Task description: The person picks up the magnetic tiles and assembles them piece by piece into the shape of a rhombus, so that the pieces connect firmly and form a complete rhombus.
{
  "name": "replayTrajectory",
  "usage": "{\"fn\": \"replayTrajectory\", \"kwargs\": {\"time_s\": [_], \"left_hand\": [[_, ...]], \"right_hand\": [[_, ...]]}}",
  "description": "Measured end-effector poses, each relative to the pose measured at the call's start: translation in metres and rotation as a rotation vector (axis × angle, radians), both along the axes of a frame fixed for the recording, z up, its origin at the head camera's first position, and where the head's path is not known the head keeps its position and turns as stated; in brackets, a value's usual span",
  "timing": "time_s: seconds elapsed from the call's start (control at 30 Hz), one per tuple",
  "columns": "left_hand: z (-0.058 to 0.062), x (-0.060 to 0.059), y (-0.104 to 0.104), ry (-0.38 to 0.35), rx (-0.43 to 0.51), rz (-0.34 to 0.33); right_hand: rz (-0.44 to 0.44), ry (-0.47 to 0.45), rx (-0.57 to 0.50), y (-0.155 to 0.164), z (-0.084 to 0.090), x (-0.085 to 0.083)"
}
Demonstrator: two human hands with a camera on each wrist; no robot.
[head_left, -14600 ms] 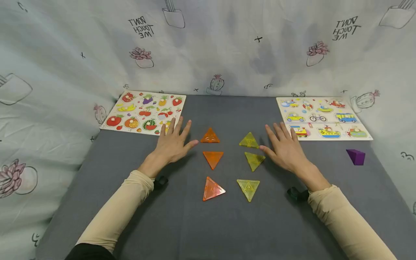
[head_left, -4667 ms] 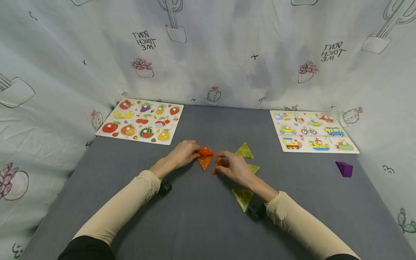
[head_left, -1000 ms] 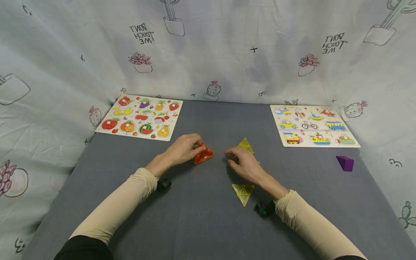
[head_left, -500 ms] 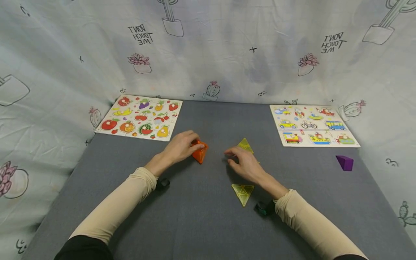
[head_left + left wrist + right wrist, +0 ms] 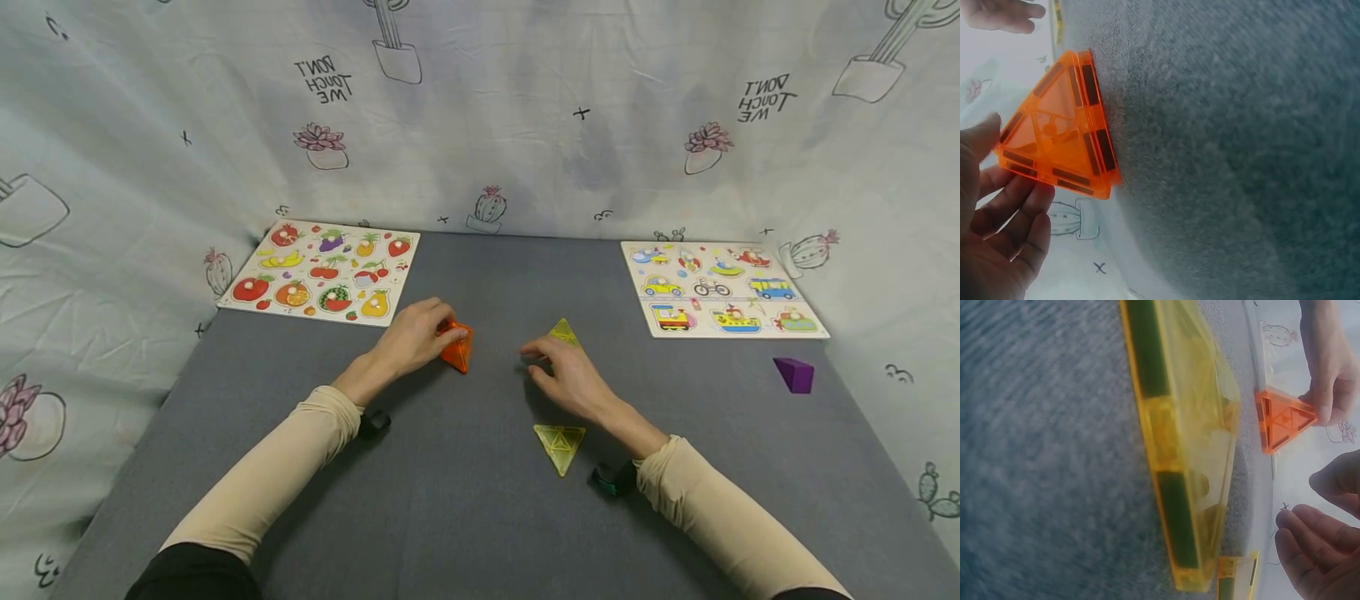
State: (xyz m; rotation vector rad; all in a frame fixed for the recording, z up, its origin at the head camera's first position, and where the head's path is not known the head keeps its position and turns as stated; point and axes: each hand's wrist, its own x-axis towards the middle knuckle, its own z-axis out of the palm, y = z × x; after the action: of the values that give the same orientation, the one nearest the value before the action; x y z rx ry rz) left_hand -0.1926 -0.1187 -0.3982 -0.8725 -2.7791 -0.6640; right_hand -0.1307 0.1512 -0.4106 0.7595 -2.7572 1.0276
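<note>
Head cam: left hand (image 5: 411, 342) grips orange triangle block (image 5: 457, 346) standing on tabletop (image 5: 480, 517), center-left; right hand (image 5: 573, 382), fingers relaxed and holding nothing, rests w/ fingertips at far yellow triangle (image 5: 563, 332).

Left wrist cam: fingers (image 5: 1013, 206) pinch block's (image 5: 1057, 134) edge.

Right wrist cam: near yellow triangle (image 5: 1179, 450) lies flat, nearest right hand (image 5: 1316, 550).

Even, soft light, faint shadows; wrist views blurred close up, head view edge-warped.

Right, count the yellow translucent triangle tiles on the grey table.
2 plainly visible: one yellow translucent triangle tile just beyond the right hand, touching its fingers; another lying flat near that wrist. The right wrist view shows a third tile close up, probably hidden under the hand.
</note>
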Motion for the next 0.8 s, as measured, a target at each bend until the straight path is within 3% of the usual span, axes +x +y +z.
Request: {"fn": "replayTrajectory", "kwargs": {"time_s": [0.17, 0.4, 0.5, 0.63, 0.8], "left_hand": [[0.001, 0.0, -0.001, 0.004, 0.042, 0.005], [0.007, 0.001, 0.011, 0.26, 0.095, -0.136], [0.01, 0.004, 0.022, 0.324, 0.086, -0.204], [0.012, 0.006, 0.038, 0.339, 0.077, -0.27], [0.008, 0.01, 0.053, 0.303, 0.023, -0.316]], "right_hand": [[-0.007, 0.004, 0.003, 0.002, 0.0, 0.001], [-0.034, 0.021, 0.002, 0.008, 0.002, 0.0], [-0.074, 0.039, 0.014, 0.013, 0.003, -0.001], [-0.126, 0.068, 0.045, 0.02, 0.003, -0.002], [-0.149, 0.128, 0.136, 0.026, -0.002, 0.001]]}}
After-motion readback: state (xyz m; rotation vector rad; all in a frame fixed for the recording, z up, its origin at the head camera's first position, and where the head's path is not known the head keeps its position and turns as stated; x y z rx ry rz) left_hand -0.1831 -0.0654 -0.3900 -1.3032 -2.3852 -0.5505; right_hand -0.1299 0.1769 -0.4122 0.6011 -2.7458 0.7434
